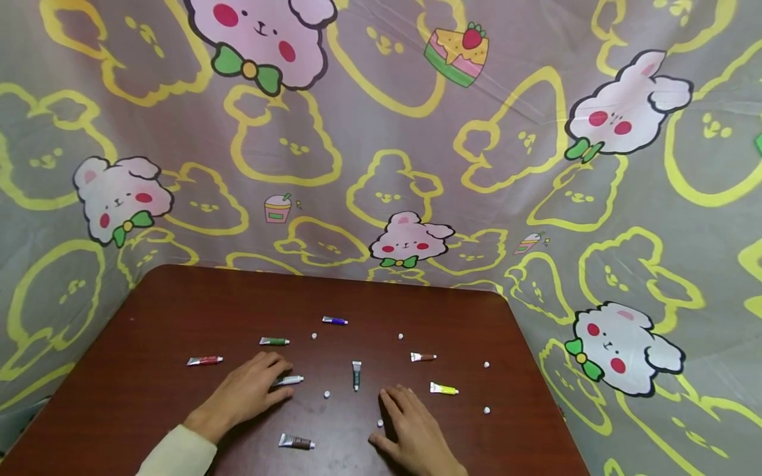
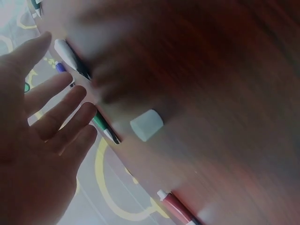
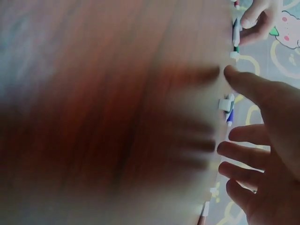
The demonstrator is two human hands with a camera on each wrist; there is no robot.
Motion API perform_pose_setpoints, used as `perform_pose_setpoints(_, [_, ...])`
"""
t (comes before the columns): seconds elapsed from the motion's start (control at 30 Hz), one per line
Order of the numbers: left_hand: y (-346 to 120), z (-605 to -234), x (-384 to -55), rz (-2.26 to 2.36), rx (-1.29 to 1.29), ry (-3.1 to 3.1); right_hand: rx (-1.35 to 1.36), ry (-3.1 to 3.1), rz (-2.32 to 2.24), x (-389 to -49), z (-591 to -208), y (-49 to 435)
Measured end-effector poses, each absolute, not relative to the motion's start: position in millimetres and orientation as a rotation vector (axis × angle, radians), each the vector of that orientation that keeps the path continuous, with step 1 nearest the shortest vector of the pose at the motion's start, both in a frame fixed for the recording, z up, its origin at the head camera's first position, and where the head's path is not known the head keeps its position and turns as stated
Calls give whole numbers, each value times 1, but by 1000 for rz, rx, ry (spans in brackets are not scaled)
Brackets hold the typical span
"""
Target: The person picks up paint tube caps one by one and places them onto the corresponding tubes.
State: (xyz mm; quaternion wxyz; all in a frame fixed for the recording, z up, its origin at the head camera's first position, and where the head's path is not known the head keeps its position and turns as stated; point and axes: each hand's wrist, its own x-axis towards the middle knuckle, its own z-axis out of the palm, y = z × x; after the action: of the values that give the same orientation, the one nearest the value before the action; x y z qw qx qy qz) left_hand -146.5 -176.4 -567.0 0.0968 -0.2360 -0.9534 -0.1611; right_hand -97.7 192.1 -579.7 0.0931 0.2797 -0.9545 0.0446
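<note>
My left hand (image 1: 253, 390) is on the left of the table with its fingers loosely spread. A white paint tube (image 1: 290, 380) lies between its thumb and forefinger, partly hidden by the hand in the head view. Beneath the left wrist, a white cap (image 2: 146, 125) stands on the table, covered by the arm in the head view. My right hand (image 1: 417, 433) has its fingers relaxed and holds nothing. Another white cap (image 1: 380, 423) sits between its thumb and forefinger. A dark green tube (image 1: 356, 375) lies between the two hands.
Around the hands lie a red tube (image 1: 205, 361), a green tube (image 1: 275, 342), a blue tube (image 1: 335, 320), a small brown tube (image 1: 423, 357), a yellow tube (image 1: 444, 389) and a dark brown tube (image 1: 296, 441). Several white caps (image 1: 327, 395) are scattered about the brown table (image 1: 196, 311).
</note>
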Motion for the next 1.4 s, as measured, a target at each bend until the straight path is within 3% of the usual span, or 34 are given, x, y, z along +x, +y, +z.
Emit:
perform_pose_setpoints(0.9, [-172, -573, -154, -296, -803, -2661, 951, -2466, 210, -104, -585, 181])
perform_pose_setpoints(1.4, [-166, -570, -150, -333, -834, -2650, 896, -2428, 223, -104, -567, 182])
